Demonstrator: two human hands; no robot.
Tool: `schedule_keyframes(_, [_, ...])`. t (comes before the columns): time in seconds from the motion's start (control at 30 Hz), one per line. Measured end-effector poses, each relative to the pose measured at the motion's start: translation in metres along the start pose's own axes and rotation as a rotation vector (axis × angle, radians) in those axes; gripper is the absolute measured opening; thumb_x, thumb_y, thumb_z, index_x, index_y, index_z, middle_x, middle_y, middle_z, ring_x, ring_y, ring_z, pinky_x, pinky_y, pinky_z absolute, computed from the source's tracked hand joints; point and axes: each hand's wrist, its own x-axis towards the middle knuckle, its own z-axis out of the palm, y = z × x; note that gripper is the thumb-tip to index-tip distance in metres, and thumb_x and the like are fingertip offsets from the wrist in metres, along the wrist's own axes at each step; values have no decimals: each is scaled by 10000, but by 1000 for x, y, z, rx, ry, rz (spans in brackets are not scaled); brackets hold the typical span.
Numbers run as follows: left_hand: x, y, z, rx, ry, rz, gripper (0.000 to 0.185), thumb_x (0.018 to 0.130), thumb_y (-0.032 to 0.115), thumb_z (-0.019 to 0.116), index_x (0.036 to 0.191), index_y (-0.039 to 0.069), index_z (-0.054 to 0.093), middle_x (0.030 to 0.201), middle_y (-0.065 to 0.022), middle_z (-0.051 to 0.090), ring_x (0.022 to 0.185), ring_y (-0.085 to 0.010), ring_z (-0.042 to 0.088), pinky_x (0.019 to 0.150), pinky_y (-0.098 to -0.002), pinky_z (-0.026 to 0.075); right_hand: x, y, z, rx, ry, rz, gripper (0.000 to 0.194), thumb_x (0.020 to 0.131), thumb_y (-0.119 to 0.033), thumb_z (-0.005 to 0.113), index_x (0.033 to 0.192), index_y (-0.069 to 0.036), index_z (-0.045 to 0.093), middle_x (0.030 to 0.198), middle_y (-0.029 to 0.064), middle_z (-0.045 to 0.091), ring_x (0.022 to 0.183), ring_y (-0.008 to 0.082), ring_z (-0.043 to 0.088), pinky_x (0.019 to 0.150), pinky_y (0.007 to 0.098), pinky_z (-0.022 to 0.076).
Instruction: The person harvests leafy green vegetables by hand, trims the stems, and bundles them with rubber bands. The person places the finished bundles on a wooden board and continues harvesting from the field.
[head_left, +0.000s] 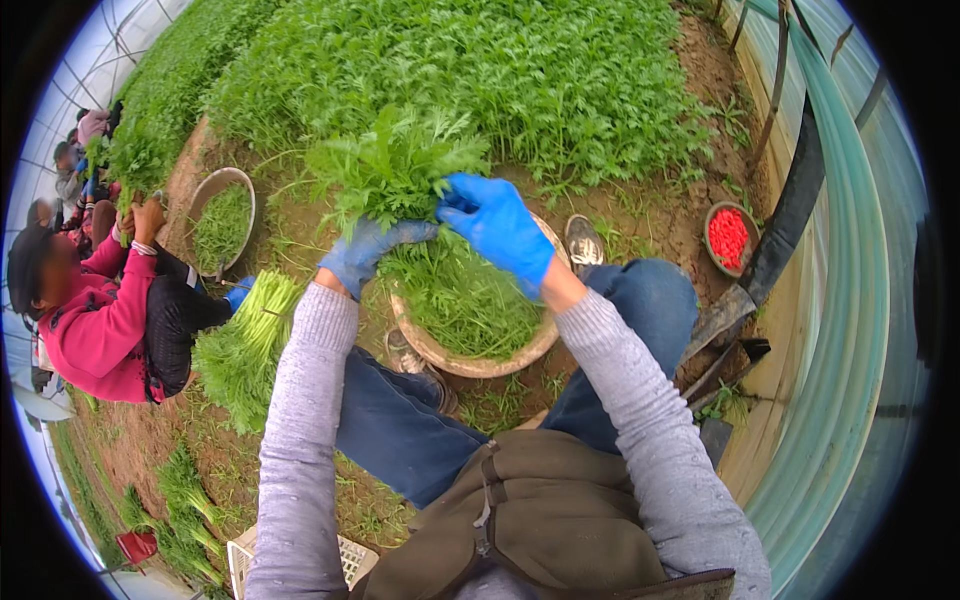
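My left hand (367, 251), in a blue glove, is closed around the lower part of a bunch of feathery leafy greens (394, 169). The bunch's stems are hidden by the hand. My right hand (495, 229), also gloved in blue, touches the right edge of the leaves with bent fingers; whether it pinches a leaf cannot be told. Beneath both hands, between my feet, stands a round basin (450, 366) holding loose green leaves and stems (472, 307). Left of my left forearm lies a large tied bundle of greens (251, 337) with pale stems.
Dense growing greens (480, 75) stand ahead. A co-worker in a pink top (105, 322) squats at left beside another basin (251, 199). At right are a bowl of red pieces (727, 238) and plastic sheeting (855, 300). A white crate (356, 559) and more bunches (184, 502) lie lower left.
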Motion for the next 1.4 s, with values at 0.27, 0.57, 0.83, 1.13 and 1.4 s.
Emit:
schedule_keyframes(0.27, [-3, 0, -3, 116, 2, -132, 378, 812, 101, 726, 1163, 6, 625, 1078, -71, 680, 966, -187, 644, 842, -313, 533, -14, 75, -30, 124, 11, 216, 280, 856, -174, 622, 1085, -19, 668, 964, 195, 689, 816, 321, 683, 735, 400, 545])
schedule_keyframes(0.57, [-10, 13, -14, -210, 274, -165, 278, 872, 317, 703, 934, 57, 626, 850, -16, 634, 742, -113, 594, 665, -270, 508, -160, 229, -1, -1100, -99, 918, 227, 880, -190, 549, 928, -64, 731, 947, 181, 701, 892, 338, 691, 762, 438, 555])
schedule_keyframes(0.83, [-13, 12, -27, -179, 257, -60, 268, 912, 291, 653, 1009, 44, 618, 988, -90, 681, 923, -188, 651, 820, -346, 556, -122, 162, -25, -1096, 26, 541, 179, 832, -90, 544, 809, -61, 719, 797, 178, 691, 748, 336, 692, 661, 437, 547])
schedule_keyframes(1.13, [-6, -5, -38, 87, 319, -120, 324, 930, 372, 616, 1016, 63, 663, 1012, -60, 689, 930, -160, 617, 860, -312, 503, -136, 70, -25, -552, 49, 568, 274, 841, -328, 677, 893, -60, 652, 775, 155, 675, 708, 327, 656, 633, 430, 502])
schedule_keyframes(1.4, [9, -8, -21, 256, 509, -150, 414, 886, 468, 643, 992, 72, 703, 1018, -37, 673, 968, -160, 554, 894, -304, 425, -126, 25, 24, 157, 206, 378, 299, 905, -363, 642, 947, -71, 684, 708, 94, 659, 606, 166, 598, 579, 326, 465])
